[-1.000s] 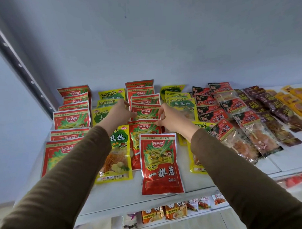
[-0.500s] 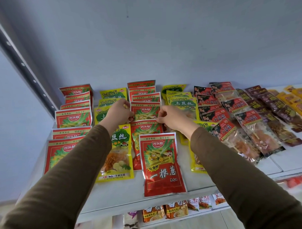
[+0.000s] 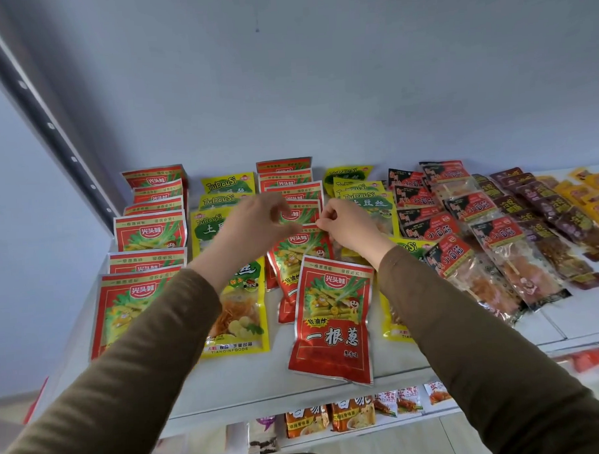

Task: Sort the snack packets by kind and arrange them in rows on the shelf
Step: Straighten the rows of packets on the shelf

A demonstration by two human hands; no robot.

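Reaching over the white shelf, both hands work at the middle red column. The right hand pinches the upper right corner of a tilted red packet between thumb and curled fingers. The left hand is blurred; its fingers appear loosely curled over the packet's upper left, but whether they grip it cannot be told.

Position: the tilted red packet lies mid-shelf, partly under the front red packet, which reaches the shelf's front edge. Its long axis runs front to back, leaning slightly left at the top. It lies directly beneath and just in front of both hands, the right hand having the confirmed hold.

Surroundings: a second red column stands at the left end of the shelf; yellow packets lie between the red columns and again right of centre. Clear-fronted red-label packets run toward the right end.

Judgement: squaring this packet with its column would need its top swung right. Slippery overlapping foil could drag neighbours out of line.
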